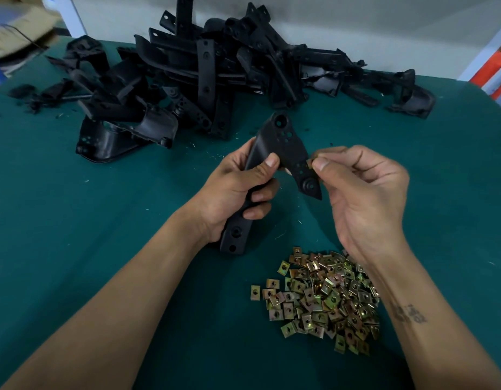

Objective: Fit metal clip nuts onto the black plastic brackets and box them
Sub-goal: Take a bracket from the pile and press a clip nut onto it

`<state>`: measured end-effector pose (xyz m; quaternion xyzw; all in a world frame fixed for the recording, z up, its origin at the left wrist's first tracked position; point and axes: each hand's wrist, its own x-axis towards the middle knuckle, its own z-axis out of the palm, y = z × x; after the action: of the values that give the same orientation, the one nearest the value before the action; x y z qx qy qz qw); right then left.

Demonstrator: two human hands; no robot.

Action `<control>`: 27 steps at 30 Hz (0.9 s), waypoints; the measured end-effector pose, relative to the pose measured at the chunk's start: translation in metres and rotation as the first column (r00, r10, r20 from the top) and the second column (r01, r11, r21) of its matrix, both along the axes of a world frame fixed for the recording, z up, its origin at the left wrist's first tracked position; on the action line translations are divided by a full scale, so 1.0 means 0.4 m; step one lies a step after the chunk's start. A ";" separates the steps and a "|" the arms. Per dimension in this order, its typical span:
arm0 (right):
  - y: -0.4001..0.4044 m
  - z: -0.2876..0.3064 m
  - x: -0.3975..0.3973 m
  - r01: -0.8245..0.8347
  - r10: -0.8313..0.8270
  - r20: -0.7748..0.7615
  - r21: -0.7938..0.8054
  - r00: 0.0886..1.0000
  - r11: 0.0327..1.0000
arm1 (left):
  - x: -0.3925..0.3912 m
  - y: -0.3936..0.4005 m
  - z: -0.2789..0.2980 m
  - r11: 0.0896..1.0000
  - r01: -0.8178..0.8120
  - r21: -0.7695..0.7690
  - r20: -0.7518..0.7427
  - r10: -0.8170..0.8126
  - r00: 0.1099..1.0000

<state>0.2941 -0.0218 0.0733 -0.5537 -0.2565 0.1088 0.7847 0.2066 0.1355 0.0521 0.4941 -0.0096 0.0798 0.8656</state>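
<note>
Bracket (pixel 283 153) gripped mid-body in left hand (pixel 238 190), above bench (pixel 75 220). Clip nut (pixel 310 163) pinched in right hand (pixel 362 198) at bracket edge. Likely to skew, slip, drop among spare clip nuts (pixel 322 299).

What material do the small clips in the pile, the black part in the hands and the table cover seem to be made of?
Small clips: likely plated metal, because they show a shiny yellow-gold, iridescent surface.

Black bracket, held by the left hand: looks like moulded plastic, matte, with round holes.

Table cover: dark green, flat and dull, perhaps a mat or cloth; the picture does not settle which.
</note>
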 end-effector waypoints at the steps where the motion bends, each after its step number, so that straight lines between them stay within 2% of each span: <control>1: -0.001 0.000 -0.002 -0.023 0.023 -0.011 0.018 1.000 1.000 | -0.001 -0.001 0.001 1.000 -0.001 -0.007 0.006 0.001 1.000; 4: -0.006 0.002 -0.005 -0.101 0.105 -0.052 0.075 0.993 0.992 | -0.003 0.000 0.002 1.000 0.004 0.004 0.026 -0.004 1.000; 7: -0.007 0.002 -0.010 -0.102 0.113 -0.112 0.095 0.987 0.990 | -0.002 0.002 0.000 1.000 0.003 0.000 0.012 -0.003 1.000; 12: -0.004 0.003 -0.015 -0.128 0.143 -0.124 0.119 0.982 0.985 | -0.002 0.004 -0.006 0.999 0.022 -0.023 0.016 -0.022 1.000; 20: 0.000 0.005 -0.031 -0.157 0.166 -0.127 0.073 0.978 0.985 | -0.001 0.010 -0.008 0.997 0.079 0.022 0.058 -0.081 0.995; 27: -0.017 0.013 -0.008 -0.343 0.346 -0.147 0.047 0.927 0.938 | -0.002 0.011 -0.003 0.998 0.065 0.002 0.032 -0.065 0.997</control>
<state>0.2911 -0.0287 0.0784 -0.4819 -0.2900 0.2843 0.7764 0.2057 0.1398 0.0508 0.4925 -0.0396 0.0598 0.8673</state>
